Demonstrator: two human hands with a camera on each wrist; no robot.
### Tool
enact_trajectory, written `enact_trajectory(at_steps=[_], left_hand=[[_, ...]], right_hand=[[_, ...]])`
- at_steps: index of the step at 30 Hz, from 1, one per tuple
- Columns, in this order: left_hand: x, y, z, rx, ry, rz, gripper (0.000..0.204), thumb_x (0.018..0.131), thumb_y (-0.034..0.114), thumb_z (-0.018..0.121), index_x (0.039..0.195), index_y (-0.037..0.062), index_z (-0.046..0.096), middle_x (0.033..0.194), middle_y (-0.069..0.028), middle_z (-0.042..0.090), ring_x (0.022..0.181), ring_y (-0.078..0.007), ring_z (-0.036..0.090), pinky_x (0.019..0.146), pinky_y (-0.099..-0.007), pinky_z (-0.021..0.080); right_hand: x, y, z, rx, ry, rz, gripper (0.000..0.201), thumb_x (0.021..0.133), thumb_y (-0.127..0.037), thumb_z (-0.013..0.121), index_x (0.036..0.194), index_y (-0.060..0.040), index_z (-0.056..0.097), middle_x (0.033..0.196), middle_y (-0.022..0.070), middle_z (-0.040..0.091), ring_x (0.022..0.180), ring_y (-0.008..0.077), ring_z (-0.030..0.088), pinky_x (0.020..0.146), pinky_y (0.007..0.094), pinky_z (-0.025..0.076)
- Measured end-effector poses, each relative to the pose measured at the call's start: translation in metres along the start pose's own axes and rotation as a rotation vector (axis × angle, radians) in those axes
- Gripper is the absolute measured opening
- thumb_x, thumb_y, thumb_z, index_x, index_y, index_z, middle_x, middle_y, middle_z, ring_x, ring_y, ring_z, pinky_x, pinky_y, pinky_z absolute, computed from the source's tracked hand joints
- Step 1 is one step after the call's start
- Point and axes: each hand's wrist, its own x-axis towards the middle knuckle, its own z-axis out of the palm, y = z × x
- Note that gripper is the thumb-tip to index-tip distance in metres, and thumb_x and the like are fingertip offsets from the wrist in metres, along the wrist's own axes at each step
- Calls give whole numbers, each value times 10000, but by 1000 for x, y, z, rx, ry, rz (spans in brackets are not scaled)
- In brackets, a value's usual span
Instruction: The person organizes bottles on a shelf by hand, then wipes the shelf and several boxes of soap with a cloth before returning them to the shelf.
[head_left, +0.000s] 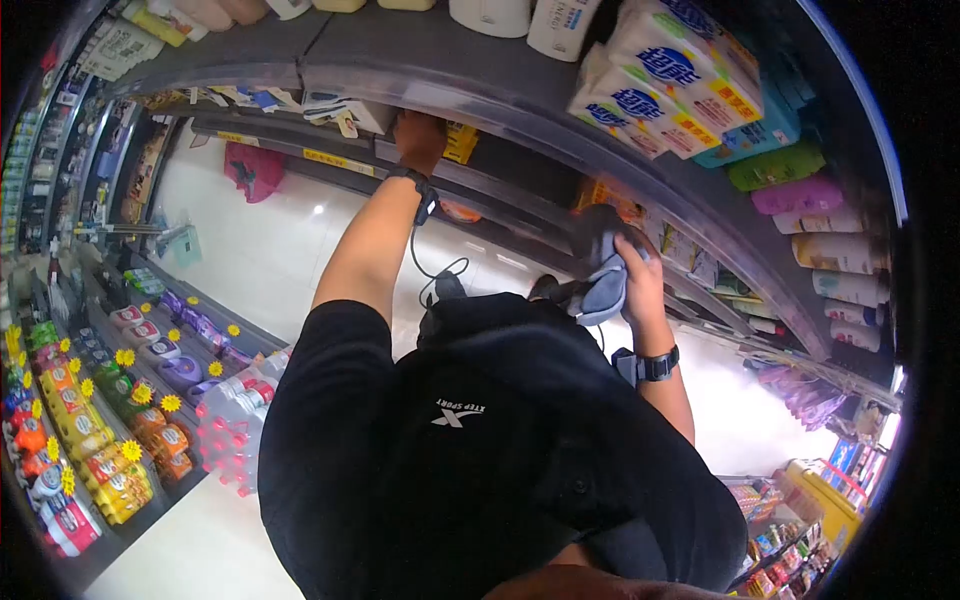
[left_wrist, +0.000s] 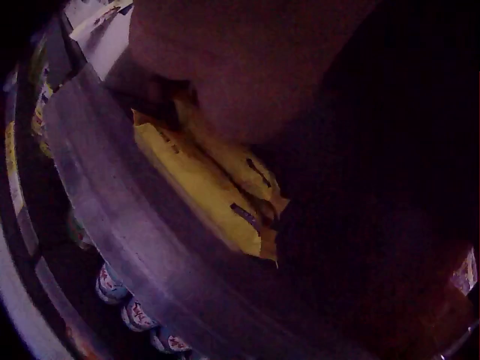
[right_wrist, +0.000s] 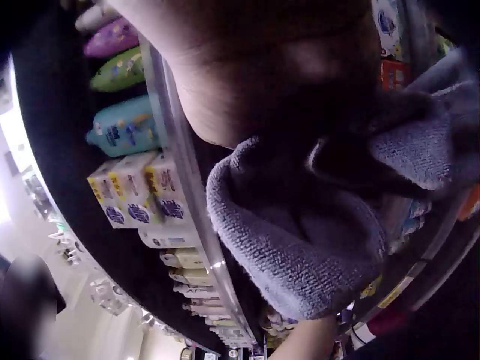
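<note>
Nubbly grey cloth (right_wrist: 277,262) bunched in the right hand (head_left: 643,278), fingers clamped. The left hand (head_left: 420,140) was by yellow packets (left_wrist: 199,180), fingers too dark to tell

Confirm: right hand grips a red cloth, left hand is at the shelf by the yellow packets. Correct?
One fix: the cloth is blue-grey, not red; the right wrist view shows it. The rest holds: the right hand grips it, and the left hand is at the shelf by the yellow packets.
</note>
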Motion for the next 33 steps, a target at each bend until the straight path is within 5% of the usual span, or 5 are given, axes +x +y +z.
enact_trajectory(at_steps=[6, 12, 14, 25, 33], left_hand=[[-38, 48, -79, 0, 448, 355, 324, 910, 219, 691, 1169, 26, 677, 1173, -202, 670, 1090, -408, 613, 868, -531, 512], [-84, 121, -226, -622, 337, 541, 201, 839, 172, 810, 843, 25, 673, 818, -81, 692, 654, -312, 629, 635, -392, 506], [-80, 154, -279, -687, 363, 553, 279, 908, 256, 792, 948, 12, 663, 900, -89, 677, 819, -155, 632, 643, -292, 497], [-12, 301, -381, 183, 223, 1033, 982, 757, 428, 841, 1547, 31, 413, 1471, -275, 499, 1388, -474, 419, 1163, -553, 313], [11, 304, -377, 146, 26, 1024, 928, 760, 438, 848, 1522, 70, 468, 1464, -268, 493, 1359, -485, 451, 1152, -538, 350]], right_hand=[[5, -29, 1, -137, -170, -31, 435, 987, -252, 706, 1303, 36, 628, 1133, 93, 714, 979, 156, 660, 889, 303, 521], [0, -73, -10, -291, -489, -356, 338, 942, -173, 748, 1194, 46, 693, 1133, 128, 723, 1035, 172, 664, 946, 346, 515], [1, -85, -17, -278, -529, -420, 338, 906, -126, 748, 1194, 44, 695, 1136, 139, 711, 1061, 199, 657, 972, 365, 496], [-8, -122, -61, 176, -351, -693, 515, 967, -339, 644, 1291, 58, 593, 1292, 165, 627, 1161, 240, 599, 1058, 394, 431], [4, -123, -49, 386, -235, -714, 474, 1013, -234, 625, 1384, 52, 552, 1368, 164, 623, 1258, 244, 589, 1120, 413, 403]])
